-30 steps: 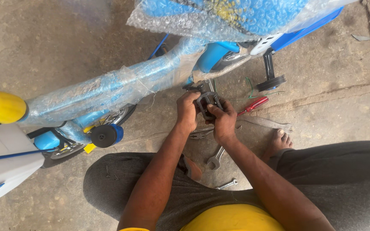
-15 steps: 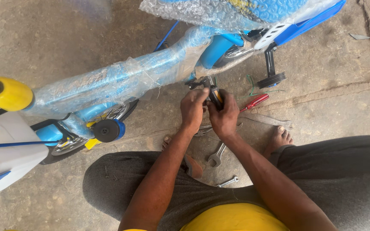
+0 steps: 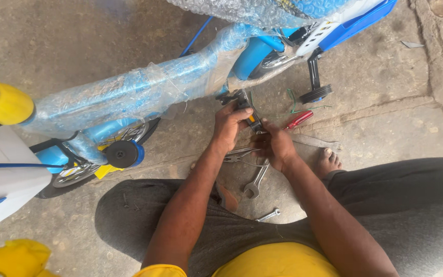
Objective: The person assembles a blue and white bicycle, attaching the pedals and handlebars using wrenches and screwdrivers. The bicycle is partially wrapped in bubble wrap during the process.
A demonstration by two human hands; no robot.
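A small blue bicycle (image 3: 129,95), its frame wrapped in clear plastic and bubble wrap, lies across the concrete floor before me. My left hand (image 3: 230,125) grips a black pedal (image 3: 243,98) at the crank below the frame. My right hand (image 3: 274,146) is closed beside it around a small black and yellow piece (image 3: 254,121) at the pedal's near end. Both forearms reach forward between my knees.
Spanners (image 3: 255,182) and pliers (image 3: 239,154) lie on the floor under my hands, a smaller spanner (image 3: 268,215) nearer me. A red-handled tool (image 3: 298,119) lies by a black training wheel (image 3: 315,94). My bare foot (image 3: 330,161) rests to the right. A yellow handlebar grip (image 3: 6,104) sits far left.
The view has shifted, so the bicycle and hands sit higher and further right in frame. My hands have stayed on the pedal, the right one sliding slightly down and right.
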